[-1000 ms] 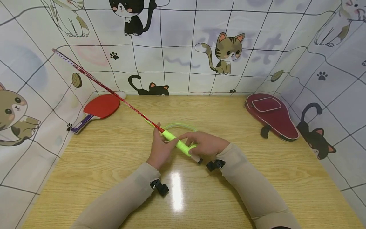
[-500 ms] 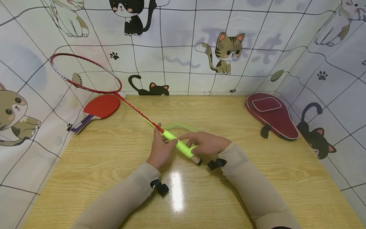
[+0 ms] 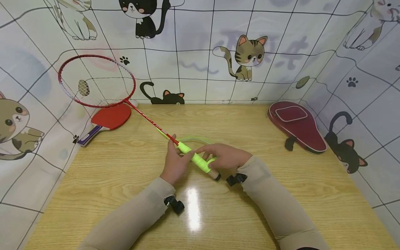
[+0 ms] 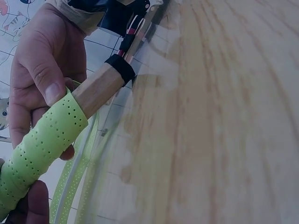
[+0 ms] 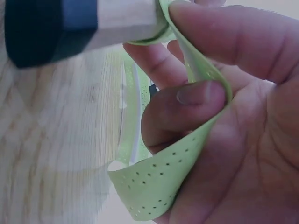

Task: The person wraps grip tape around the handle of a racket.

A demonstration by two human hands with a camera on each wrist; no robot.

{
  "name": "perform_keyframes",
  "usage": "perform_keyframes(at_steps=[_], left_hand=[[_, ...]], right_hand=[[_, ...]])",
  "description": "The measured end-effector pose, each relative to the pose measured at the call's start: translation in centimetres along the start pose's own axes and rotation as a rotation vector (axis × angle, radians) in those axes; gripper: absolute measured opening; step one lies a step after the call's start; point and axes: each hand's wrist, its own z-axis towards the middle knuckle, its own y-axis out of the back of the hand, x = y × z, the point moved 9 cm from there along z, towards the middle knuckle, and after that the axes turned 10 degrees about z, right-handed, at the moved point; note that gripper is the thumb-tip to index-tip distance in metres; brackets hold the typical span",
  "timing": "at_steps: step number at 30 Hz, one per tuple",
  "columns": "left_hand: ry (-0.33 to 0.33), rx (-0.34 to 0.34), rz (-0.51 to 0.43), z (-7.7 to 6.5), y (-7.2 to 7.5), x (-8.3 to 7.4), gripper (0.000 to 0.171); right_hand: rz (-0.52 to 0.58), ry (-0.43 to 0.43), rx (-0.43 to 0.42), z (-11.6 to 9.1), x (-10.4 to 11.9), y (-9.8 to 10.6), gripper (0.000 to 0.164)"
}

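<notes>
A red badminton racket point(image 3: 147, 118) slants from the middle of the table up to the far left, its strung head facing the head camera. My left hand point(image 3: 176, 164) grips its handle near the shaft, thumb on top. Perforated neon-green grip tape point(image 4: 44, 147) covers most of the handle. Bare wood point(image 4: 99, 87) and a black butt cap point(image 4: 120, 69) show at the lower end. My right hand point(image 3: 227, 156) pinches the tape at the edge of the wrapped part, with the strip point(image 5: 159, 175) looping around a finger. The loose tape point(image 3: 195, 138) trails in an arc behind the hands.
At the far left lies a red table tennis bat point(image 3: 114, 116), overlapped by the racket head in the head view. A small white ball point(image 3: 134, 103) lies beside it. A maroon bat case point(image 3: 297, 128) rests at the back right. Cat-patterned sheets wall the table in.
The racket has rolled about its long axis: its head was edge-on, then tilted, and now shows its round face. Both hands have stayed almost in place.
</notes>
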Motion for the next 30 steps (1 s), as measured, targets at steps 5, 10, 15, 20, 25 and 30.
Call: perform_keyframes(at_steps=[5,10,15,20,25,30], left_hand=[[0.019,0.0,-0.008,0.04,0.0,0.12,0.094],[0.016,-0.008,-0.005,0.05,0.08,0.01,0.093],[0.001,-0.018,0.038,-0.25,0.29,-0.28,0.095],[-0.003,-0.021,0.044,-0.3,0.32,-0.39,0.098],[-0.007,-0.016,0.02,-0.16,0.25,-0.35,0.097],[0.016,-0.023,0.004,-0.06,0.29,-0.1,0.097]], right_hand=[[0.04,-0.005,0.018,-0.04,-0.15,-0.09,0.073],[0.047,-0.012,0.014,-0.05,-0.27,-0.12,0.071],[0.052,-0.004,0.004,-0.02,0.09,-0.2,0.068],[0.052,-0.007,0.001,0.0,0.14,-0.17,0.068],[0.067,-0.021,0.022,-0.06,0.09,-0.22,0.071],[0.097,-0.015,0.037,-0.07,-0.05,-0.36,0.073]])
